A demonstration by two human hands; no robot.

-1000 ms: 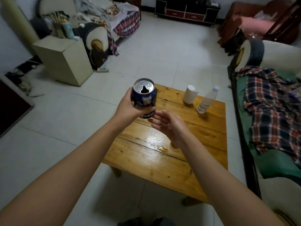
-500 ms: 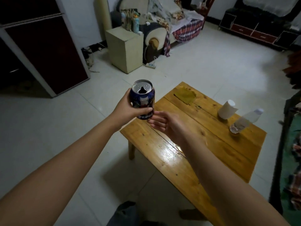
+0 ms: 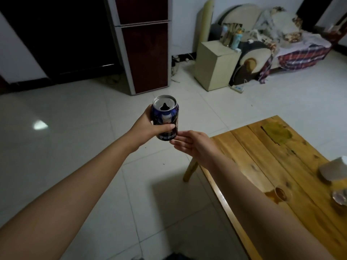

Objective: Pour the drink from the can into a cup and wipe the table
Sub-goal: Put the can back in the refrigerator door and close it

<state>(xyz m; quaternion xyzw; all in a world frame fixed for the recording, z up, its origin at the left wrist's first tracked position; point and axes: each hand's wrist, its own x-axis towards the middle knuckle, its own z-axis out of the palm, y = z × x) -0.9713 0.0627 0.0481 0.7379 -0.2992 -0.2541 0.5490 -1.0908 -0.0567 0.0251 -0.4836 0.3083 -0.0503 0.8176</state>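
My left hand (image 3: 150, 124) grips an opened blue can (image 3: 166, 117), upright, held out over the floor left of the wooden table (image 3: 262, 156). My right hand (image 3: 193, 145) hovers just under and right of the can with fingers spread, holding nothing. A puddle of amber drink (image 3: 277, 196) lies on the tabletop beside my right forearm. A white cup (image 3: 334, 169) stands at the right edge of the view. An olive cloth (image 3: 277, 133) lies flat on the table's far corner.
A clear plastic bottle (image 3: 340, 197) is cut off at the right edge. Across the tiled floor stand a dark red cabinet (image 3: 144, 53), a pale box-shaped stand (image 3: 216, 64) and a sofa with plaid covers (image 3: 293, 45).
The view has swung left, so the table slid to the right edge. The can and both hands are now over the floor rather than over the table. The left hand's grip is unchanged.
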